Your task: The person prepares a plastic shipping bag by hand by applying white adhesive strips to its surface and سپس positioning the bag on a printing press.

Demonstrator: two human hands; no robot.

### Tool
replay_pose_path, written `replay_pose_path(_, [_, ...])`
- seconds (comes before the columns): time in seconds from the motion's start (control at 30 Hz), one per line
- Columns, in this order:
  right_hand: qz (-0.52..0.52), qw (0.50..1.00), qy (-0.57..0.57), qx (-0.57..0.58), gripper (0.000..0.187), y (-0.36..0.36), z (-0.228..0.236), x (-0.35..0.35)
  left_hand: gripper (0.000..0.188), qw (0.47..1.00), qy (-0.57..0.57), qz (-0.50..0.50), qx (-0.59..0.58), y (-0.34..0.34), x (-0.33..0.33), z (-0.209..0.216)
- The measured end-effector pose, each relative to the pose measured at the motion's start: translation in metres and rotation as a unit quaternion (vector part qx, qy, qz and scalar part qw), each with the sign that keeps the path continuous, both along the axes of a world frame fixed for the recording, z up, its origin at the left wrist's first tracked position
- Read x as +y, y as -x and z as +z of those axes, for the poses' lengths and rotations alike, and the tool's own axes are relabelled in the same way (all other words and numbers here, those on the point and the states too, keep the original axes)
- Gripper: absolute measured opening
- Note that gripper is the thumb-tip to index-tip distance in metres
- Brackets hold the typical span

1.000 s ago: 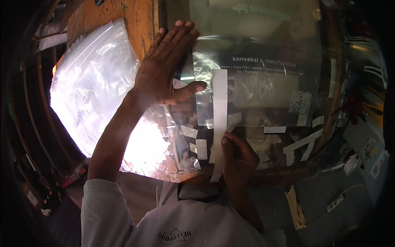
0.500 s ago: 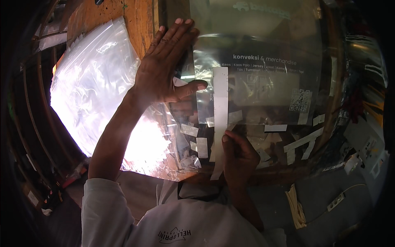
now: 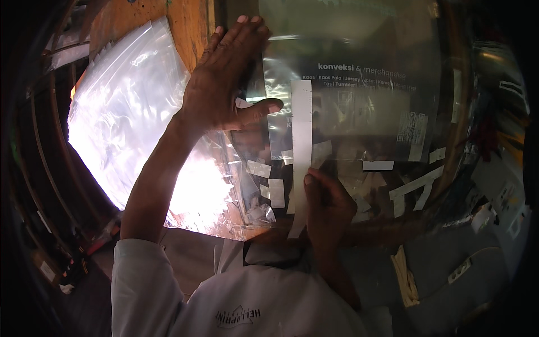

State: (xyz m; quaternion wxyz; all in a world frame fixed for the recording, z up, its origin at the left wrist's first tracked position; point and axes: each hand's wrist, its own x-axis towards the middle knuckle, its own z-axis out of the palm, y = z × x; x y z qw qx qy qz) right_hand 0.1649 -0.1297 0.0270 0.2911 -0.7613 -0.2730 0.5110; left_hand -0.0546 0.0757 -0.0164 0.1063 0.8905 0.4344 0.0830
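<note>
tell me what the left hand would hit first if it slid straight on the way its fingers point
The left hand lies flat on the clear plastic bag, fingers pointing up the picture. Straight on it would probably just cross more bag and the wooden board; depth is unclear.

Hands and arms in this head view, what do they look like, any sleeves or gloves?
Both hands are bare, no gloves. The left hand has a bare forearm with a white sleeve ending near the elbow. The right hand shows no rings; its arm is mostly in shadow.

Clear printed plastic bag (image 3: 359,95) centre-right; stack of clear zip bags (image 3: 123,123) left.
</note>
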Motion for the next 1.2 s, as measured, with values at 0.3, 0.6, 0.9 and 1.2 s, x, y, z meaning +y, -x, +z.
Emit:
replay_pose_path(0.3, [0.005,1.000,-0.001,0.016,0.016,-0.001,0.002,0.002,0.121,1.000,-0.010,0.006,-0.011,-0.004,0.000,0.003])
replay_pose_path(0.6, [-0.026,0.998,-0.041,0.036,0.016,0.002,-0.005,0.001,0.118,0.995,0.065,0.022,0.072,-0.010,-0.001,0.027])
replay_pose_path(0.9, [-0.031,0.999,-0.012,0.034,0.015,0.002,-0.002,0.004,0.115,0.994,0.066,0.022,0.087,-0.014,-0.001,0.033])
replay_pose_path(1.2, [-0.025,0.999,0.033,0.018,0.017,0.001,-0.002,0.002,0.124,0.999,0.000,0.000,0.039,-0.002,-0.001,0.003])
